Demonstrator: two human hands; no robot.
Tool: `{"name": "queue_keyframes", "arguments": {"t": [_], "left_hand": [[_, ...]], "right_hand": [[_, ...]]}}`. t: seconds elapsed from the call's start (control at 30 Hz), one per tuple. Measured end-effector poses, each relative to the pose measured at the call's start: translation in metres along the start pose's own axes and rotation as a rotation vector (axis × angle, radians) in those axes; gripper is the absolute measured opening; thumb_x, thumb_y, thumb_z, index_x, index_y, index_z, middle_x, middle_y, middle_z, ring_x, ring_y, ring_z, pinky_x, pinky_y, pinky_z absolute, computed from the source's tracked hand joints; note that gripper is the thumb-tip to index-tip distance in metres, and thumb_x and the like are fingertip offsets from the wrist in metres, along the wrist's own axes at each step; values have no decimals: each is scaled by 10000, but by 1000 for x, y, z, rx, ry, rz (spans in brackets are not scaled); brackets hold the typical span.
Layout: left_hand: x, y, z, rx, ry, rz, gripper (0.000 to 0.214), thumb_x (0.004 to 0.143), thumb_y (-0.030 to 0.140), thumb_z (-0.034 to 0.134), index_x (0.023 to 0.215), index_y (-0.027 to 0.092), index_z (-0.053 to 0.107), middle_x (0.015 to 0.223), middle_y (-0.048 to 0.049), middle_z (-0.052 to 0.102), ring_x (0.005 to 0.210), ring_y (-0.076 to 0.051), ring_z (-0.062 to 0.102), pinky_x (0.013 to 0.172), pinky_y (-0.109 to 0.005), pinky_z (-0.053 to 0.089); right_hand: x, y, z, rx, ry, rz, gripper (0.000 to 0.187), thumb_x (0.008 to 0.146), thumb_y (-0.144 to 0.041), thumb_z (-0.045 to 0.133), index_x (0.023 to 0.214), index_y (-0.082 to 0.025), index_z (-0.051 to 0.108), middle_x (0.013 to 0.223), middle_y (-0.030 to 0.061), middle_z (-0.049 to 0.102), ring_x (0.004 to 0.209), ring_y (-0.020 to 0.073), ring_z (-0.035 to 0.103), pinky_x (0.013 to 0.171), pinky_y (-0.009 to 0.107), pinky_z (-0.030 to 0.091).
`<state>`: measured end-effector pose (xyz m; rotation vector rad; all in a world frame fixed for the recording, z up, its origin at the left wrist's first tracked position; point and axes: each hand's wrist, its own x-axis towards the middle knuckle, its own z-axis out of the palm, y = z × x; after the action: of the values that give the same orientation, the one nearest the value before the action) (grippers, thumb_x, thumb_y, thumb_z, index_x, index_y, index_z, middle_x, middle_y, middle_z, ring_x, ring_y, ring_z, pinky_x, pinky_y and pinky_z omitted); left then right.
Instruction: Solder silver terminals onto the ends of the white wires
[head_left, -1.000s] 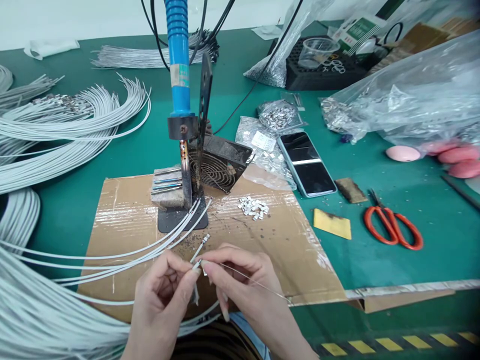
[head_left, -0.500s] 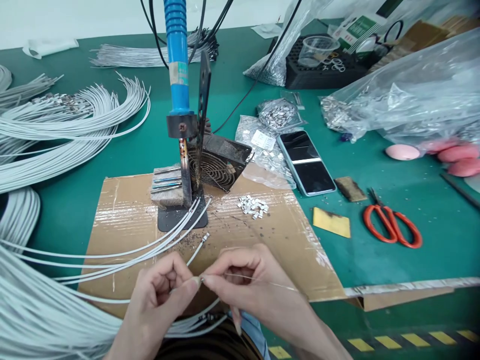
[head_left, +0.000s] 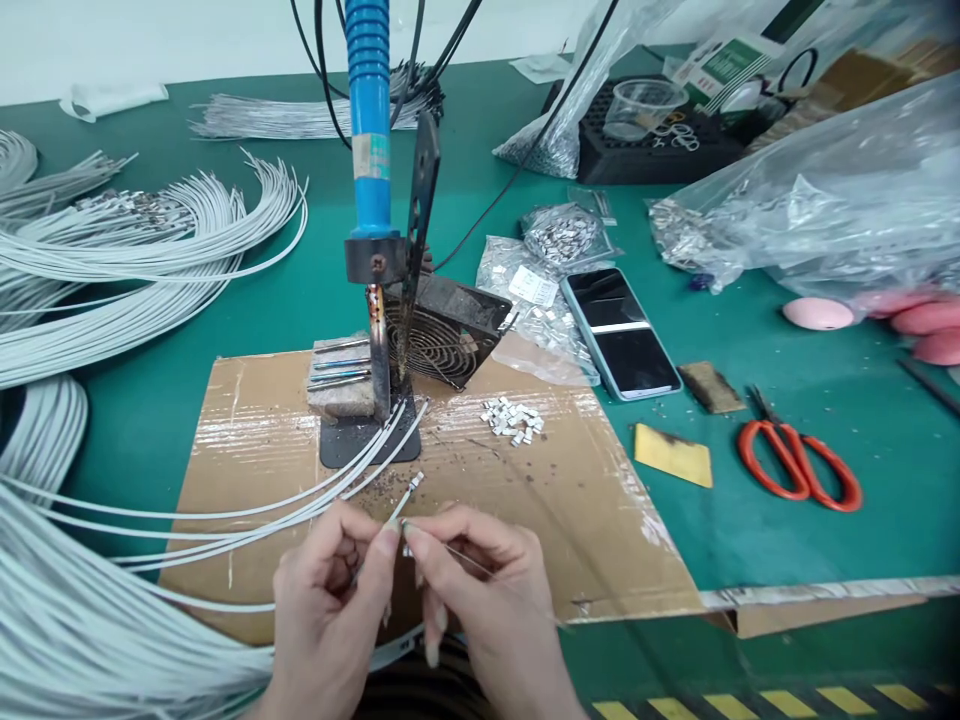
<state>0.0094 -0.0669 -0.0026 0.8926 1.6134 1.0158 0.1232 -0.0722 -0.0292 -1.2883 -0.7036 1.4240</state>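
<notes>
My left hand [head_left: 334,585] is closed in a pinch over the front of the cardboard, on what appears to be a white cable [head_left: 401,503]. That cable shows a small metal end beyond my fingers. Fingertip to fingertip with it, my right hand [head_left: 484,580] pinches a thin pale strand [head_left: 471,562], which runs back across its palm. A tiny part between the fingertips is mostly hidden. Ahead, several cable ends rest on the black base of a blue-handled soldering iron [head_left: 370,185], held upright in its stand. Small metal clips [head_left: 514,420] lie in a pile to the right.
Bundles of white cable [head_left: 97,640] crowd the left side. Behind the iron sits a dark fan [head_left: 442,330]. A phone [head_left: 626,335], a yellow sponge [head_left: 673,455] and red-handled scissors [head_left: 799,455] lie on the right, with plastic bags [head_left: 795,180] behind.
My right hand has moved left and turned more upright, its forearm swinging inward. Both hands are slightly higher in view, still pinching together. The camera view has shifted a little.
</notes>
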Motion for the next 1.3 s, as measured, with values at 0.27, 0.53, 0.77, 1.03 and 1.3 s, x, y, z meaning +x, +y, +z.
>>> {"name": "queue_keyframes", "arguments": {"t": [0.27,0.53,0.77,1.03,1.3], "left_hand": [[12,1,-8,-261,-110,-139,432,735,530,910,747,161,685,547,77,508,478,-30,317,426,-119,200],[10,8,-6,-205,-103,-139,330,690,378,932,693,150,694,515,59,538,476,-44,379,465,-135,285],[14,14,-7,-238,-43,-178,331,653,363,945,706,153,696,523,65,519,479,-45,376,464,-136,283],[13,16,-4,-210,-13,-154,303,659,342,924,693,159,685,524,63,534,484,-54,395,466,-136,306],[13,14,-4,-195,-28,-168,292,673,331,915,700,168,674,524,59,553,493,-66,416,479,-146,341]], "right_hand": [[13,-13,-14,-662,-173,-856,183,936,-18,668,1011,-115,804,774,66,762,635,134,699,627,215,578],[22,-42,-32,-765,-350,-786,187,952,-55,639,886,-138,793,760,36,756,618,120,675,598,206,530],[26,-33,-39,-232,-123,-377,142,912,-168,766,866,-271,853,648,-35,701,468,84,649,488,175,511],[22,-15,-23,-44,-166,-147,75,870,-249,828,890,-280,893,724,0,714,454,77,656,454,150,526],[16,-6,-13,15,-157,-172,68,869,-223,822,863,-254,881,724,0,710,460,74,662,462,128,536]]}}
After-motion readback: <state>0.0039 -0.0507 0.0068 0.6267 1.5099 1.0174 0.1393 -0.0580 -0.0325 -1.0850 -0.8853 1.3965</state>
